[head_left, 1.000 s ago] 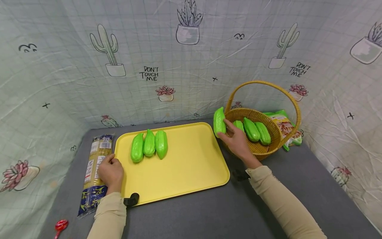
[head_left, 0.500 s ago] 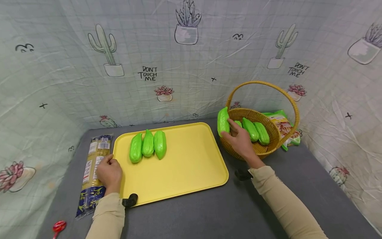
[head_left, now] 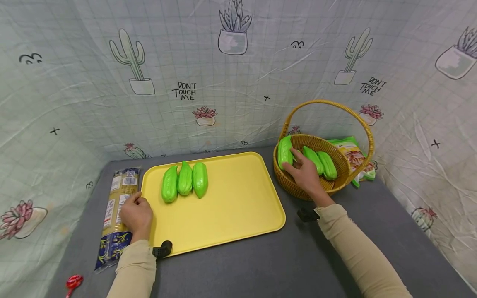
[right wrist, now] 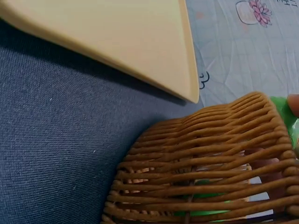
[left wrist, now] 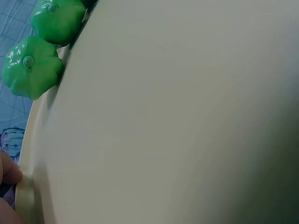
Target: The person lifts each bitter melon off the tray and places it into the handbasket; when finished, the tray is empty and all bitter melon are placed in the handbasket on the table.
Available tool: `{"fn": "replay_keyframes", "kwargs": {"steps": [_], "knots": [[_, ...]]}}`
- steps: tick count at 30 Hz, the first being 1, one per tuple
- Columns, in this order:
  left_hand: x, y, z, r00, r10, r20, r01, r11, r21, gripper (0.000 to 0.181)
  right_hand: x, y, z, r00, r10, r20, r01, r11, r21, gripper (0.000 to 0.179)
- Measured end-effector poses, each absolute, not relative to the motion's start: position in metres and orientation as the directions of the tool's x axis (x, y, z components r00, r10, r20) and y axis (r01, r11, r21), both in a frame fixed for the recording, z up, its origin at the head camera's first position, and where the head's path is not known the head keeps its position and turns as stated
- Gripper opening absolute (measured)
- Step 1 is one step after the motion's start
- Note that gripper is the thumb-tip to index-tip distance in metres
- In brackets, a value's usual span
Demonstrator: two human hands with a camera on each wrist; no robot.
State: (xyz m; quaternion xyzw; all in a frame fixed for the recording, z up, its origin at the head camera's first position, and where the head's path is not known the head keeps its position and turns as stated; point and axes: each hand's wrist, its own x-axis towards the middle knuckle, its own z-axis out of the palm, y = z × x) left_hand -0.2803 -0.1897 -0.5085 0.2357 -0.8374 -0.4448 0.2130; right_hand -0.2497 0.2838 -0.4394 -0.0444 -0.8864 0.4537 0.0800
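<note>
Gourds (head_left: pixel 185 179) split between tray (head_left: pixel 231 219) and basket (head_left: pixel 292 187); one seemingly unplaced.
Head: three are laid beside the basket, another gourd (head_left: pixel 285 152) is held at its rim by right fingers (head_left: pixel 297 155). Left wrist: tray touched by left fingers (left wrist: pixel 10 170), grip cannot be told. Right wrist: held gourd glimpsed beyond basket.

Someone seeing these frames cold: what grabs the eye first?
Probably the big yellow tray in mid-table, with three glossy green vegetables side by side near its far left corner. Next, the tall-handled wicker basket to the tray's right, where the right hand holds another green vegetable by the left rim. A small red lollipop also pops at the lower left.
</note>
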Motion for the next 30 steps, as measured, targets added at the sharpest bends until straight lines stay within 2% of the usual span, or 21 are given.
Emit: {"fn": "replay_keyframes", "kwargs": {"steps": [10,20,30], "knots": [[-0.281,-0.191,-0.509,-0.797,-0.585,0.152,-0.206,0.498,0.842,0.034,-0.253,0.291,-0.439,-0.994,0.101,0.034,0.030,0.577,-0.816,0.073],[-0.280,-0.190,-0.510,-0.797,-0.587,0.145,-0.213,0.497,0.841,0.035,-0.255,0.297,-0.440,-0.997,0.063,-0.044,0.075,0.654,-0.753,0.072],[-0.282,-0.191,-0.510,-0.798,-0.586,0.142,-0.209,0.490,0.846,0.035,-0.255,0.299,-0.438,-0.994,0.019,-0.105,0.090,0.675,-0.732,0.071]]}}
